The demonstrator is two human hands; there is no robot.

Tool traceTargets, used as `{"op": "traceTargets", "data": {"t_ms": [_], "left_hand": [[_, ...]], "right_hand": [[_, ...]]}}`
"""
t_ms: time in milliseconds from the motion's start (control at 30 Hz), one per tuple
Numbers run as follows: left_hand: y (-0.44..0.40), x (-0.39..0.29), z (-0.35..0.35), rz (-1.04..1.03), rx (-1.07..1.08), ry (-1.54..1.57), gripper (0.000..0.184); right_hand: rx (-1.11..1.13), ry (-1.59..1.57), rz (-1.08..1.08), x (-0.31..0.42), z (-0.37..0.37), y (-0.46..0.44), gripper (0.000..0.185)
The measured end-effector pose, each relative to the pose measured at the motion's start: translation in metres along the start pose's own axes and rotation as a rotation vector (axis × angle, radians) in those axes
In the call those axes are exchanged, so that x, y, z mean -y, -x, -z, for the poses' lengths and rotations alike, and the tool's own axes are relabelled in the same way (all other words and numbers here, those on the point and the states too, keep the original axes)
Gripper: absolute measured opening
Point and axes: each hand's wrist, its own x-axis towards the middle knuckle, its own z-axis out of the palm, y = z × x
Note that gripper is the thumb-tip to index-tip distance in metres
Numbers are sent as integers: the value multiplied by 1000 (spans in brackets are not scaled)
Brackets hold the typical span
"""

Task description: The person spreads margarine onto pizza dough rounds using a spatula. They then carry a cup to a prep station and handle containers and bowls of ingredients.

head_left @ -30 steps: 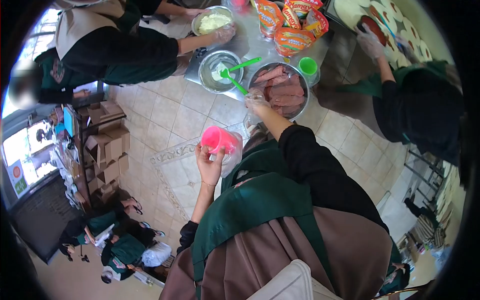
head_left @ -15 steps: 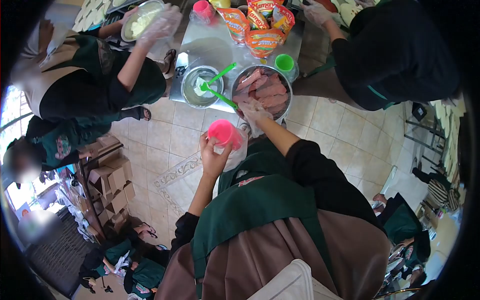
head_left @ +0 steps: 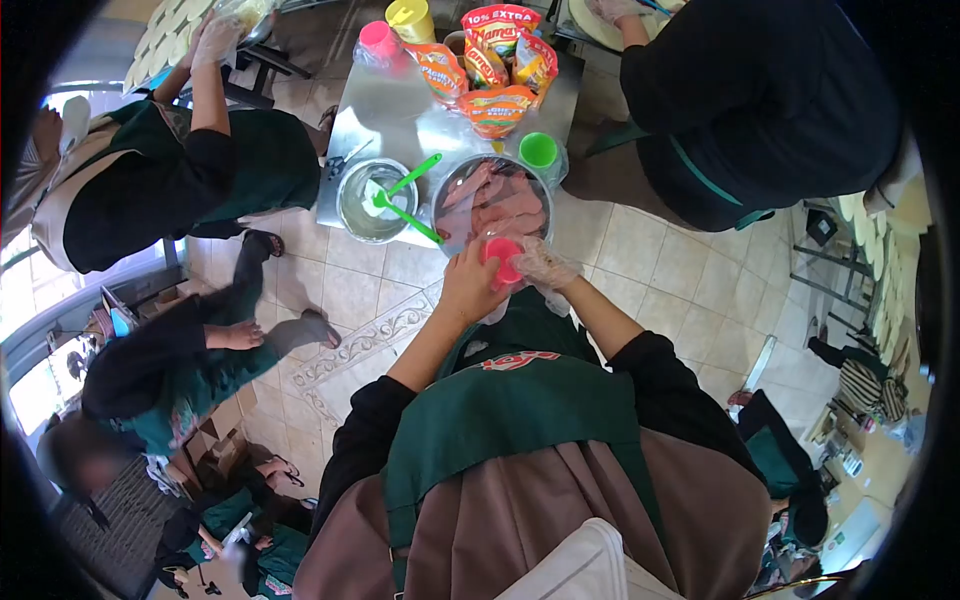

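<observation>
A pink cup [head_left: 503, 259] with clear plastic around it is held at the near edge of the metal table [head_left: 440, 120]. My left hand [head_left: 470, 284], bare, grips its left side. On its right side my right hand [head_left: 546, 268], in a clear plastic glove, has its fingers on the cup and plastic. Just beyond is a large round pan [head_left: 445, 205] of pink sausage-like pieces [head_left: 505, 205]. Left of the pan stands a metal bowl [head_left: 352, 212] with white residue, and two green spatulas [head_left: 403, 212] rest in it.
Red and orange sauce pouches [head_left: 490, 75], a green cup [head_left: 538, 150], another pink cup [head_left: 378, 40] and a yellow container [head_left: 409, 18] are on the table. People stand at left [head_left: 160, 180] and right [head_left: 770, 110]; another person [head_left: 160, 370] is at lower left.
My left hand has brought the pink cup up and right to the pan's near edge. My right hand has come from the pan onto the cup. The person at left has moved away with the bowl.
</observation>
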Motion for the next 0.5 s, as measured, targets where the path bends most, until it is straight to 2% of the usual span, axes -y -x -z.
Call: {"op": "traceTargets", "data": {"t_ms": [33,100,133,167,200,233,300,333,367,400,433,500], "left_hand": [[-5,-1,-3,3,0,5,47],[-14,-7,-5,0,-118,50,58],[-21,-10,-2,6,-118,53,58],[-28,-12,3,-20,-222,88,61],[-35,-15,9,-45,-325,123,64],[-40,-18,15,-39,-324,124,64],[-49,-18,25,15,-459,246,57],[-52,-17,25,21,-459,247,57],[-54,-15,26,88,-463,332,54],[-55,-13,26,155,-467,415,52],[-56,-10,27,160,-475,394,45],[-55,-7,27,189,-425,381,44]], "right_hand": [[2,2,-5,2,7,0,38],[-31,98,-47,2,26,-2,41],[-26,99,-51,-39,50,-14,41],[-124,328,95,-81,81,-24,41],[-221,554,242,-48,74,-36,41],[-274,36,73,-13,78,-21,37],[-507,34,100,-48,128,-45,40],[-504,34,95,-69,160,-61,40],[-609,276,183,-88,192,-78,44],[-708,519,273,-79,198,-84,48],[-702,516,269,-70,203,-87,48],[-1051,-50,-20,16,178,-85,51]]}}
